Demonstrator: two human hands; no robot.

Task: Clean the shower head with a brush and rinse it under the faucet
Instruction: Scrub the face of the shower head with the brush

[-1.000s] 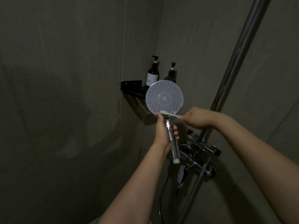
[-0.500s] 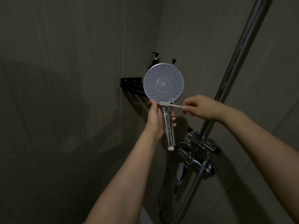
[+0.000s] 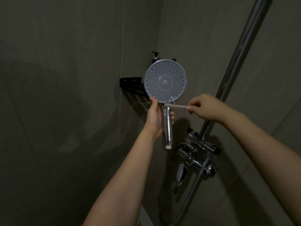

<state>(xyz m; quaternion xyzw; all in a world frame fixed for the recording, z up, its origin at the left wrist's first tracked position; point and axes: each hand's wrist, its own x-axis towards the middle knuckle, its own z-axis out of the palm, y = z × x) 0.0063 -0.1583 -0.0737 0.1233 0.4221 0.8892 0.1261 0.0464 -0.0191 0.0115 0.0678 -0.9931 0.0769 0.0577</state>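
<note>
A round shower head (image 3: 165,81) with a dotted grey face and a chrome handle stands upright in front of the corner wall. My left hand (image 3: 154,117) grips the handle just below the disc. My right hand (image 3: 206,106) pinches the end of a white brush (image 3: 175,106) that lies level, its bristle end touching the neck where the disc meets the handle. The handle's lower end is free, with a white cap. The chrome faucet (image 3: 194,160) sits on the wall below my right hand.
A chrome riser pipe (image 3: 241,51) slants up the right wall. A black corner shelf (image 3: 131,84) with pump bottles (image 3: 155,57) stands behind the shower head. A hose (image 3: 160,204) loops down under the faucet. Dim tiled walls surround everything.
Both hands lifted the shower head and brush higher over the last second, hiding the bottles behind the disc. The brush stays at the disc's lower edge and neck.
</note>
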